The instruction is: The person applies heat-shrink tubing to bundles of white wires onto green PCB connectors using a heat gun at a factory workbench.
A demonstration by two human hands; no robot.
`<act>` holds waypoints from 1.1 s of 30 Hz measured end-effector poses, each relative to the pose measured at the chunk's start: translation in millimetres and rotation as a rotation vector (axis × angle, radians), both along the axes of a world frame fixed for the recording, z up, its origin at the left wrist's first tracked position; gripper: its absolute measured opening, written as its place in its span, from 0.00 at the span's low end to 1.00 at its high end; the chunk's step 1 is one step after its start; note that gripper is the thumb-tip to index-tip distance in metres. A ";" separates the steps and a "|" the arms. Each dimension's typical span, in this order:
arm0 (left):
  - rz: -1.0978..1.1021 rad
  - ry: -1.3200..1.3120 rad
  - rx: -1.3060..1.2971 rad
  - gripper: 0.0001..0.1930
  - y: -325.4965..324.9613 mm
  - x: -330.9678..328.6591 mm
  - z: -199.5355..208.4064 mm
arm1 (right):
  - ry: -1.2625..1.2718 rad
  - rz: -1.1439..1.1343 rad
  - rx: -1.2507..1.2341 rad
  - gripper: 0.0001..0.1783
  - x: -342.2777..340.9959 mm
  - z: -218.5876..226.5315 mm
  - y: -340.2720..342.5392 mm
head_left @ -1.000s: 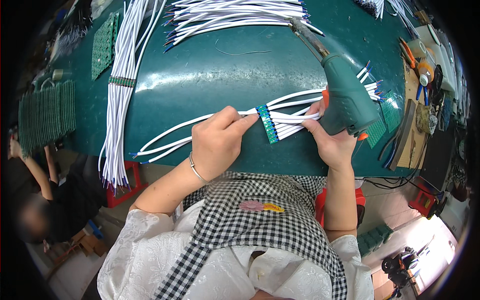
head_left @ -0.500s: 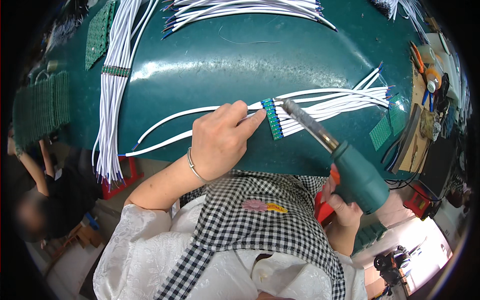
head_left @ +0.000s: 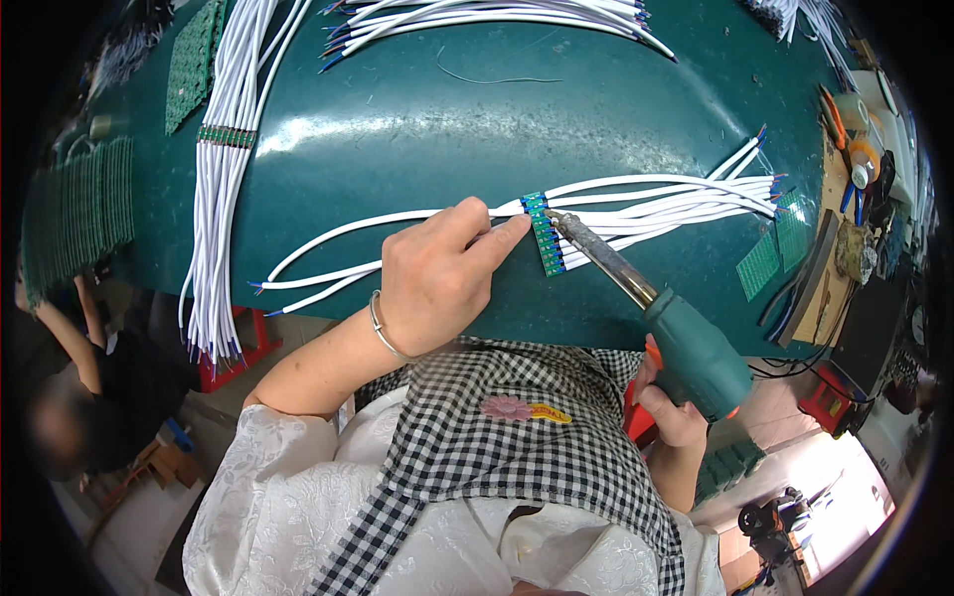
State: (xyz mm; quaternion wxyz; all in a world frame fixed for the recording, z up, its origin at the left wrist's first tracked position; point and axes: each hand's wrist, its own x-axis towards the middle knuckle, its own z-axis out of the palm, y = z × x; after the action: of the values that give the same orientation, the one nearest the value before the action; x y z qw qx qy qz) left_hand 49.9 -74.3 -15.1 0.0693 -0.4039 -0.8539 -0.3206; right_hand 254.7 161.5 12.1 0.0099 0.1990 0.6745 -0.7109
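A narrow green circuit-board strip [head_left: 548, 250] lies on the table with several white cables [head_left: 646, 216] fanning out to its right. My left hand [head_left: 437, 273] is closed in a pinch on a white cable [head_left: 343, 223] at the strip's left edge, where the fingers hide part of the cable. Other cable ends trail out to the left beneath that hand. My right hand [head_left: 678, 417] grips a soldering iron [head_left: 701, 353] with a thick green handle. Its dark tip rests at or just over the upper part of the strip; contact is hard to make out.
Bundled white cables [head_left: 224, 199] lie at the left, and another bundle [head_left: 487, 25] at the far edge. Green board panels [head_left: 79, 214] stand at far left. Small green panels [head_left: 757, 266], orange-handled pliers [head_left: 833, 114] and a wooden board [head_left: 833, 298] are on the right. A person [head_left: 109, 387] sits at left.
The soldering iron has moved left and slightly down, bringing its tip onto or close over the strip. Loose cable ends on the left have shifted. My left hand stays nearly in place.
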 end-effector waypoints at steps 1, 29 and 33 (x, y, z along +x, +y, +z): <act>-0.003 0.010 -0.009 0.19 0.6 0.3 0.6 | 0.000 0.001 -0.001 0.12 3.1 -6.4 2.5; -0.003 0.064 -0.005 0.15 6.3 0.1 -3.4 | 0.089 0.082 -0.056 0.18 -3.7 -2.1 5.1; -0.006 0.053 -0.003 0.15 5.7 -0.3 -3.4 | 0.096 0.090 0.043 0.28 11.9 -18.6 10.3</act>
State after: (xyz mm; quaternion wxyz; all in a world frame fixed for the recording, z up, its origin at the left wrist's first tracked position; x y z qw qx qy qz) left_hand 49.5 -68.6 -18.5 0.0904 -0.4151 -0.8510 -0.3088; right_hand 266.7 171.8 -6.6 0.0054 0.1342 0.6977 -0.7037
